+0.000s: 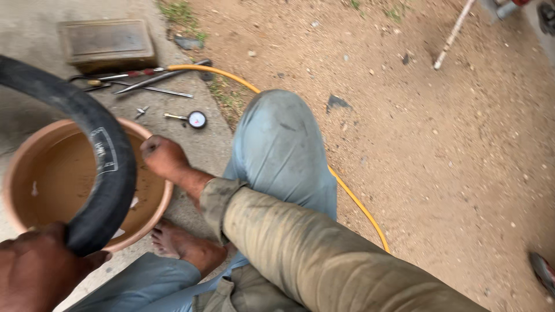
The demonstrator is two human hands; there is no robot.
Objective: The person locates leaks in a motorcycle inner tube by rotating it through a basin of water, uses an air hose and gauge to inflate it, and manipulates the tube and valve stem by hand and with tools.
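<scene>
Black inner tube (101,167) arches over the basin's near rim, its lower end wrapped by the left hand (34,268), fingers closed around it. Right hand (163,156) is fisted by the terracotta basin (23,202). Beyond, on the concrete floor, lie a pressure gauge (196,119) and tools (144,81).

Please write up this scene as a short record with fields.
left hand: grips black tube at its lower end
right hand: fisted at the basin rim, beside the tube
basin: tan, round, holds muddy water, tube arcs over it
ground: gauge, tools, yellow hose
posture: crouched, bare foot by basin
</scene>
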